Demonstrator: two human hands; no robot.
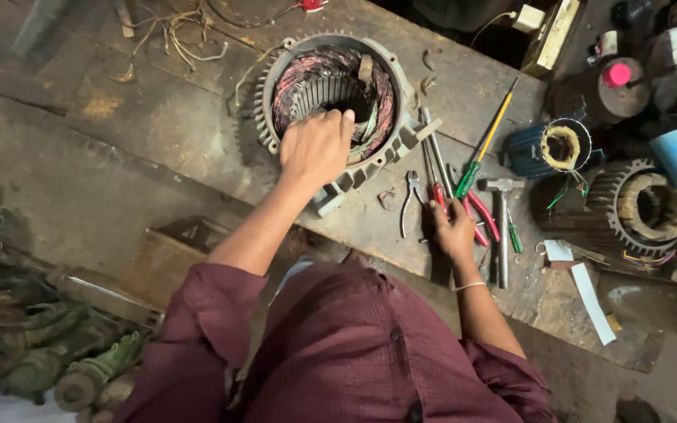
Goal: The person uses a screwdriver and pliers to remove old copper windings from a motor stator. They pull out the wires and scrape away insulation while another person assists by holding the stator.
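Copper-wound motor stator (331,94) under left hand (315,147); right hand (454,229) on red-handled pliers (476,215).

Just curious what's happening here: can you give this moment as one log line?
left hand: on motor stator windings | right hand: on red-handled tool | nearby: pliers, hammer, workbench

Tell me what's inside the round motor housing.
Inside the motor housing sit copper windings around a slotted core. The left hand covers the near edge, hiding what lies beneath.
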